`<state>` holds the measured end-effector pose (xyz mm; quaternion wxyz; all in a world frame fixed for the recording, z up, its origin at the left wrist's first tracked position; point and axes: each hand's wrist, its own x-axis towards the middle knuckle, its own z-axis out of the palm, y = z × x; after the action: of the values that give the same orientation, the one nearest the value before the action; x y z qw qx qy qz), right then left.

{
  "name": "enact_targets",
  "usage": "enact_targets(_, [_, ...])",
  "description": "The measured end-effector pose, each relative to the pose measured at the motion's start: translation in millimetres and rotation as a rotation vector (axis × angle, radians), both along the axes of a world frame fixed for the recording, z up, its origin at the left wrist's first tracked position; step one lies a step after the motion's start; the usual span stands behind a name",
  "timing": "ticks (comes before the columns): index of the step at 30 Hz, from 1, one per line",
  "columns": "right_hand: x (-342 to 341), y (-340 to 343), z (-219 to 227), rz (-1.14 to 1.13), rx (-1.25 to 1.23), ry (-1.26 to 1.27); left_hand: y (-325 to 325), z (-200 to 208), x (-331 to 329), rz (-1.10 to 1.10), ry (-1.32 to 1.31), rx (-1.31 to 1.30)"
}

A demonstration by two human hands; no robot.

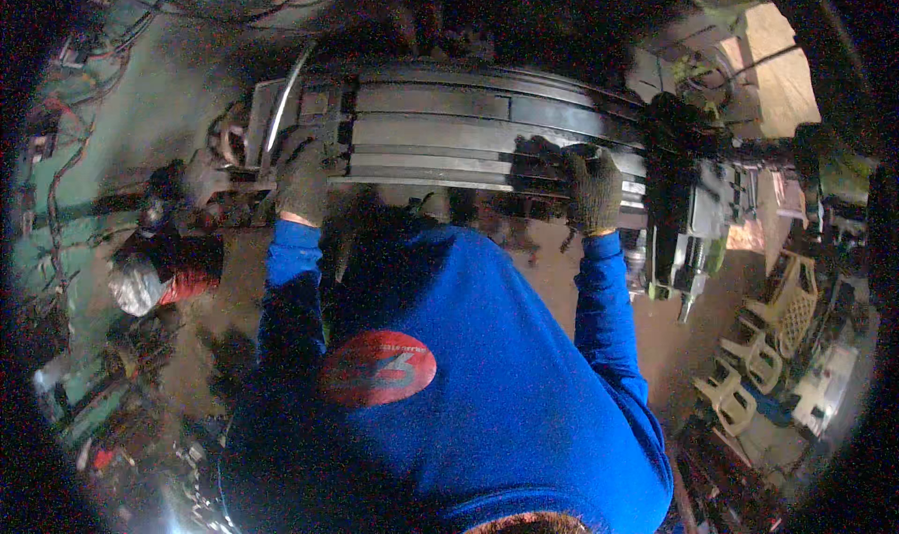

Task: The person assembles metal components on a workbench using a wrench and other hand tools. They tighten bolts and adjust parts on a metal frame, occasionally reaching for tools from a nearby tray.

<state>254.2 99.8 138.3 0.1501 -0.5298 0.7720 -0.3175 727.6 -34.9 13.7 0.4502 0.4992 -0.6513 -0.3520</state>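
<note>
A long metal machine table (431, 128) with lengthwise slots lies across the view in front of me. My left hand (302, 183), in a dark knitted glove, is at the table's left end, beside a bright slanted metal strip (288, 98). Its fingers blur into the grey metal, so their pose is unclear. My right hand (596, 189), gloved the same way, is at the table's near edge toward the right. Its fingers curl over a small dark part there that I cannot make out. Both forearms are in blue sleeves.
Right of the table stands machinery with a threaded metal shaft (691, 258). Cream plastic chairs (763, 356) stand at the far right. A silvery bundle (136, 284) with red and black material lies at the left. Cables (61, 187) hang along the green wall (103, 173).
</note>
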Motion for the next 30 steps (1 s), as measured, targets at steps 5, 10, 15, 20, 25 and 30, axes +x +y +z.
enact_targets(5, [30, -18, -30, 0.122, -0.135, -0.199, -8, -1, 27, 0.068, 0.172, 0.162])
enact_targets(10, [54, -39, -31, 0.212, -0.006, 0.084, -24, 18, 21, -0.017, 0.022, 0.305])
enact_targets(15, [106, -50, 7, 0.175, 0.093, 0.078, -11, 72, -14, -0.097, -0.004, 0.563])
enact_targets(20, [91, -45, -19, 0.245, 0.14, 0.15, -30, 7, -13, -0.368, -0.289, 0.236])
enact_targets(25, [111, -39, -31, 0.278, 0.052, 0.075, -44, 1, -14, -0.543, -0.359, 0.22])
enact_targets(30, [176, -65, -1, 0.241, 0.078, 0.024, -45, 11, -14, -0.545, -0.456, 0.365])
